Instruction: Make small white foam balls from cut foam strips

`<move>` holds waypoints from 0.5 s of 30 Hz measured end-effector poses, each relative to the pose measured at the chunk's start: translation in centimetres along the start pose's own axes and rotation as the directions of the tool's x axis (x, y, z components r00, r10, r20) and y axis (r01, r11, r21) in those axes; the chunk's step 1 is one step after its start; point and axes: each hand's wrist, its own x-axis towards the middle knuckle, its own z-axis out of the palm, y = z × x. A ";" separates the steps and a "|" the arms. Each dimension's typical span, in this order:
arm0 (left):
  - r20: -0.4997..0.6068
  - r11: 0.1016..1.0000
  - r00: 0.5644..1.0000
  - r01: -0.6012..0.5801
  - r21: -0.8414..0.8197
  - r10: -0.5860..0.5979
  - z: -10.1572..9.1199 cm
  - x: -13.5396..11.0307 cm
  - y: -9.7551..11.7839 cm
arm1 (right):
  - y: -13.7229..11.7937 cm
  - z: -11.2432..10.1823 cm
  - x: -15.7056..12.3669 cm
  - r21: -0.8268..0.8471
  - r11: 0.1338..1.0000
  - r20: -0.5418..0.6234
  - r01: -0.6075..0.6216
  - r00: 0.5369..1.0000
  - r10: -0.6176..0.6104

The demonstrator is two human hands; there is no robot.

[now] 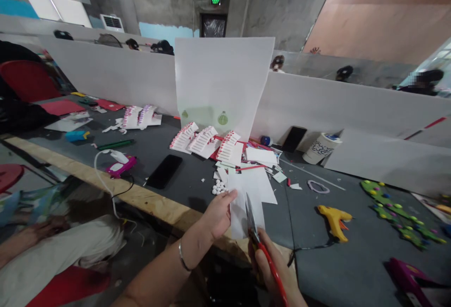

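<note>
My left hand (pixel 219 215) pinches the left edge of a white sheet of paper (pixel 238 220) over the table's front edge. In my right hand (pixel 271 264) is a pair of scissors (pixel 252 222) with red handles, the blades pointing up and lying over the paper. Whether the blades are parted is hard to make out. Just beyond the paper are small white balls (pixel 219 186) and white paper scraps (pixel 221 174). Farther back stand several folded white paper pieces with red-tipped strips (pixel 228 147), in front of a tall white board (pixel 225 81).
A yellow glue gun (pixel 334 222), a paper cup (pixel 321 148) and green pieces with coloured dots (pixel 398 213) are on the right. To the left lie a black phone (pixel 164 171), a magenta glue gun (pixel 120 167) and a green pen (pixel 116 145). Another person's leg (pixel 81 250) is at lower left.
</note>
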 end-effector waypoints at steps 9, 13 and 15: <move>-0.091 0.997 0.993 -0.070 0.028 0.072 -0.2 -1.0 -0.8 | -0.3 1.7 -0.6 0.023 0.997 0.016 -0.070 0.997 0.070; -0.097 0.999 0.994 -0.046 0.026 0.049 -0.2 -1.2 -0.7 | 0.6 2.5 -0.8 0.066 0.984 0.041 -0.168 0.985 0.166; -0.100 0.999 0.994 -0.041 0.016 0.043 -0.3 -1.2 -0.6 | 1.2 2.7 -0.7 0.069 0.983 0.048 -0.168 0.985 0.165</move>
